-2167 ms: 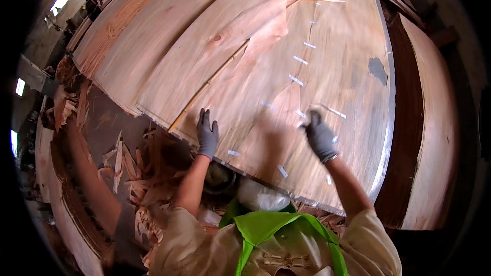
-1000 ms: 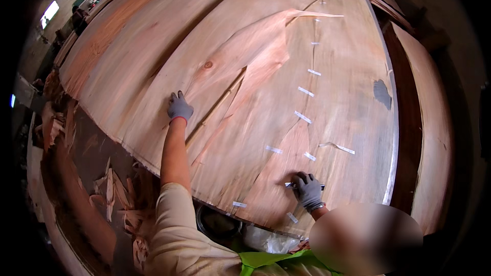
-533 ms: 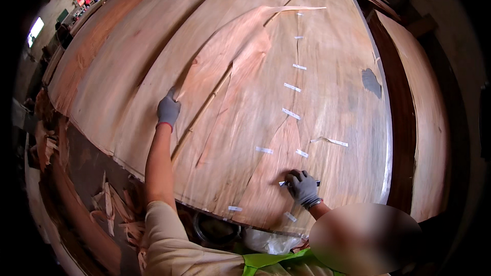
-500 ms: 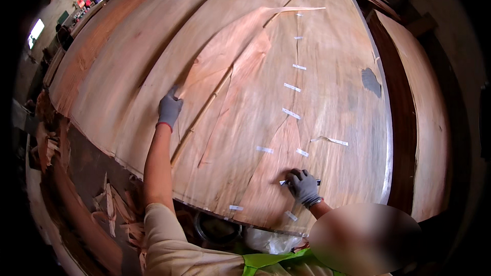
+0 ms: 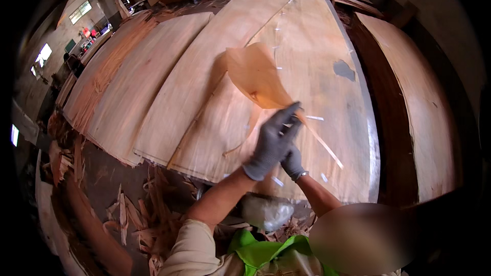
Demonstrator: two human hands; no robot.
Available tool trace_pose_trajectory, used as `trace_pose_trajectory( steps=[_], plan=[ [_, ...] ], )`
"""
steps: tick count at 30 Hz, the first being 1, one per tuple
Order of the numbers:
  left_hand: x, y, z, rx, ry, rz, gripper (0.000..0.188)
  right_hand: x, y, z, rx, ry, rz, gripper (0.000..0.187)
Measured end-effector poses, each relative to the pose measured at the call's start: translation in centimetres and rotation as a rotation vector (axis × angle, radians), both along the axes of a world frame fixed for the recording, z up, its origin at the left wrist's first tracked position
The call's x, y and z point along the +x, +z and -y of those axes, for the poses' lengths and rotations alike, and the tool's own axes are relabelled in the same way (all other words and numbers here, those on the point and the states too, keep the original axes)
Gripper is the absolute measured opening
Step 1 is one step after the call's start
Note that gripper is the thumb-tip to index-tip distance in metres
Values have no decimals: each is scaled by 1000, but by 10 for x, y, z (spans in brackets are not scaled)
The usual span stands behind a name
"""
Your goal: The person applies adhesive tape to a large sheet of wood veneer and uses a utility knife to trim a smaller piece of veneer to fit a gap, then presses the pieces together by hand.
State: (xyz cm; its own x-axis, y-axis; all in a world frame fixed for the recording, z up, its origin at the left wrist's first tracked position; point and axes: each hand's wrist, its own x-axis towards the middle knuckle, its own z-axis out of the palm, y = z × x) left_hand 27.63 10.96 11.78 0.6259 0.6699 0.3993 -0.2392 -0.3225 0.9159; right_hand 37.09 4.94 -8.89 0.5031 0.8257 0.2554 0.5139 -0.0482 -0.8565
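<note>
A loose piece of thin wood veneer [image 5: 258,74] is lifted over the large veneer sheet [image 5: 322,36]. My left hand [image 5: 273,140], in a grey glove, grips its narrow near end between fingers and thumb. From these fingers a thin pale strip [image 5: 326,145] trails to the right. Just behind and below is my gloved right hand [image 5: 293,163]; its fingers are hidden by the left hand, and whatever they hold cannot be seen. White tape pieces [image 5: 277,181] are stuck on the sheet. Left of the hands, a long thin stick [image 5: 197,117] lies across it.
More veneer sheets [image 5: 138,66] lie to the left, and a stack [image 5: 409,97] stands at the right. A grey patch [image 5: 343,70] marks the main sheet. Wood scraps [image 5: 128,214] litter the floor near a clear plastic bag [image 5: 268,213].
My left hand has swung from the left side to the middle, lifting the veneer piece off the sheet. The right hand, which held a dark tool, is now partly behind it.
</note>
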Motion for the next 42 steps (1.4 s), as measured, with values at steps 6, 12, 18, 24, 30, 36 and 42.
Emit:
trace_pose_trajectory(
  steps=[6, 12, 18, 24, 30, 36, 42],
  plan=[
    [52, 37, 194, 149, -277, -16, 32, -2, 106, 154, 445, -148, -614, 18],
    [128, 39, 382, 327, -514, 205, 34, 69, 143, 330, 659, -398, -763, 12],
    [120, 9, 483, 277, -979, 338, 50, 132, 166, 464, 858, -721, -760, 8],
    [128, -102, 443, -1042, -982, -228, 49, 188, 179, 573, 970, -889, -744, 9],
    [171, -186, 381, -1634, -237, 90, 39, 261, 155, 628, 1001, -928, -711, 16],
    [252, -256, 306, -1596, -349, 562, 31, 370, 156, 658, 1010, -962, -676, 9],
    [351, -251, 319, -1337, -117, 178, 45, 460, 146, 659, 827, -1052, -769, 5]
  ],
)
